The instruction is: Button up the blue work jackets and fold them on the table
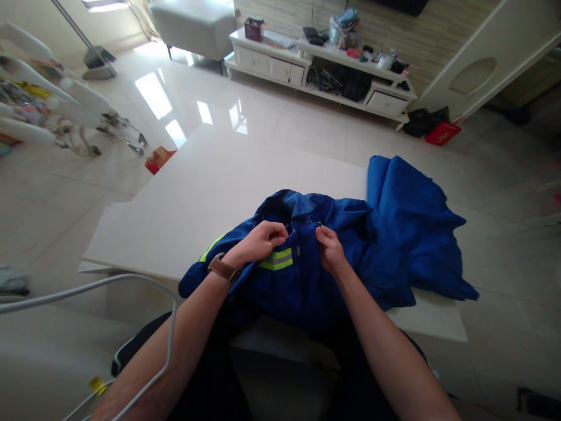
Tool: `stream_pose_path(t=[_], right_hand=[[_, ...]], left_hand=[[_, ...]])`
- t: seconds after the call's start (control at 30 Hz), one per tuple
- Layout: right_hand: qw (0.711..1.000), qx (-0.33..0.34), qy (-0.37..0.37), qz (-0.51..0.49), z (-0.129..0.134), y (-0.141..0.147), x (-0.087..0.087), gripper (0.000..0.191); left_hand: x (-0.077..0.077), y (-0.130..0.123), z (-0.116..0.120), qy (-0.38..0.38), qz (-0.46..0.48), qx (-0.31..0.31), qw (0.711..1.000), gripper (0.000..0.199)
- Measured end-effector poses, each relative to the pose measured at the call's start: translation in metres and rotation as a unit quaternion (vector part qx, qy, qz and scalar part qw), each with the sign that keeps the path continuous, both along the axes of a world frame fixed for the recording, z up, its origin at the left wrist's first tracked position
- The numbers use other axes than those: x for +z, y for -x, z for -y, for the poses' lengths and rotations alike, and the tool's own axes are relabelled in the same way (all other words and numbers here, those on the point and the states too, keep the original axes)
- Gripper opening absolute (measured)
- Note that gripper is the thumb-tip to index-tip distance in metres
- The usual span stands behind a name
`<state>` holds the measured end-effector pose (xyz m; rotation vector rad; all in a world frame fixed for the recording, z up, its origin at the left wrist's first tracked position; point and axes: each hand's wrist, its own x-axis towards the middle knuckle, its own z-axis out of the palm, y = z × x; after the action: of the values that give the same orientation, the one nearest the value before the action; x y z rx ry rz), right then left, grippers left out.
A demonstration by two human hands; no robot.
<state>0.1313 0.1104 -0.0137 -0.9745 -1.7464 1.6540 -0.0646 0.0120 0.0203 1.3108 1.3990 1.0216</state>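
A blue work jacket (307, 286) with yellow and silver reflective strips lies spread over the near edge of the white table and hangs toward my lap. My left hand (265, 238), with a brown watch strap at the wrist, pinches the jacket's cloth just above one reflective strip (277, 259). To its right, my right hand (329, 245) grips the jacket between thumb and fingers, near the front opening. Folded blue cloth (407, 216) lies beside the jacket on the right end of the table.
The white table (210, 181) reaches away to the left. A white cable (170, 327) loops across my left forearm. Beyond are a low TV cabinet (284, 70), a grey bench (195, 26), a red bag (442, 133) and a dustpan (100, 61) on the tiled floor.
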Motion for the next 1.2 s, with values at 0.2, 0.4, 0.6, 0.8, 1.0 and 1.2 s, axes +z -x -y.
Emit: stream_pose_path(t=[0.2, 0.4, 0.6, 0.8, 1.0, 1.2], right_hand=[[0.989, -0.06, 0.103, -0.085, -0.011, -0.002, 0.0, 0.059], [0.992, -0.034, 0.106, -0.067, -0.016, -0.002, -0.001, 0.055], [0.962, -0.144, -0.212, 0.096, -0.018, -0.006, -0.003, 0.038], [0.921, 0.009, -0.368, 0.13, 0.011, 0.006, 0.01, 0.023], [0.95, 0.073, -0.274, 0.129, 0.011, 0.015, -0.001, 0.013], [0.98, 0.082, -0.154, 0.097, 0.011, 0.014, -0.003, 0.016]], left_hand=[[-0.006, 0.017, 0.0, 0.008, -0.083, 0.089, 0.993, 0.02], [-0.013, 0.007, -0.001, -0.034, -0.155, 0.116, 0.98, 0.052], [-0.022, 0.005, -0.008, -0.026, -0.154, 0.084, 0.984, 0.025], [-0.017, 0.0, -0.009, -0.034, -0.123, 0.076, 0.989, 0.013], [-0.013, 0.0, -0.007, -0.038, -0.138, 0.07, 0.987, 0.015], [-0.015, 0.004, -0.005, -0.03, -0.152, 0.065, 0.986, 0.03]])
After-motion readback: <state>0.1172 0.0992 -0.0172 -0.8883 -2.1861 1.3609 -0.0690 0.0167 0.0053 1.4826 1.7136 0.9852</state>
